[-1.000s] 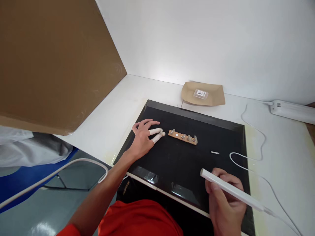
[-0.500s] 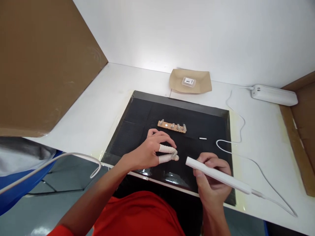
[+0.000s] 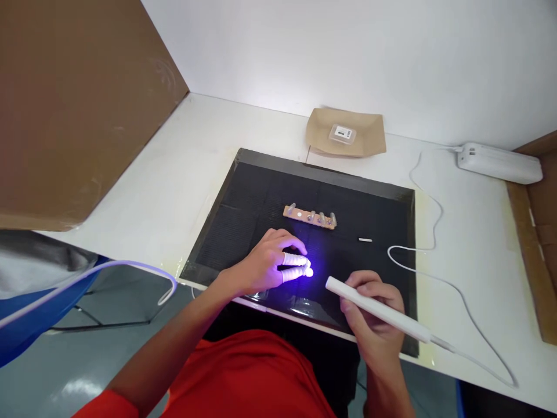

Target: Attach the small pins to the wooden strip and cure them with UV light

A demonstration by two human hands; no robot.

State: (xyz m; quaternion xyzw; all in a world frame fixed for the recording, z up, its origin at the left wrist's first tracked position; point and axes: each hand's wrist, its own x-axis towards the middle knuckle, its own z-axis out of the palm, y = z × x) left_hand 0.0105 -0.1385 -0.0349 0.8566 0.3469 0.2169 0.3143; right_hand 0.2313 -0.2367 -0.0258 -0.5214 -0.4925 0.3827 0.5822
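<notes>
My right hand [image 3: 376,305] is wrapped round a white pen-shaped UV lamp [image 3: 383,310], its cable trailing from the near end. The lamp's tip points left at my left hand [image 3: 270,261] and throws violet light on it. Two fingers of that hand wear white finger cots [image 3: 295,266]. Their tips pinch a small translucent nail-shaped piece, now washed out by the glare. Just beyond the left hand, a tan strip [image 3: 307,216] carries several similar translucent pieces [image 3: 333,219] standing up. Under both hands lies a black mat [image 3: 248,191].
A thin white stick [image 3: 365,240] lies on the mat's right side. Behind the mat sits a cardboard tray [image 3: 369,136] with a small clear labelled box [image 3: 343,134]. At right are a white power unit [image 3: 498,163] and a looping cable [image 3: 439,280]. Cardboard [image 3: 87,116] stands at left.
The lamp has come on, and violet light now covers the left fingertips and nearby mat. The lamp's tip has shifted slightly left. The head view has moved a little.
</notes>
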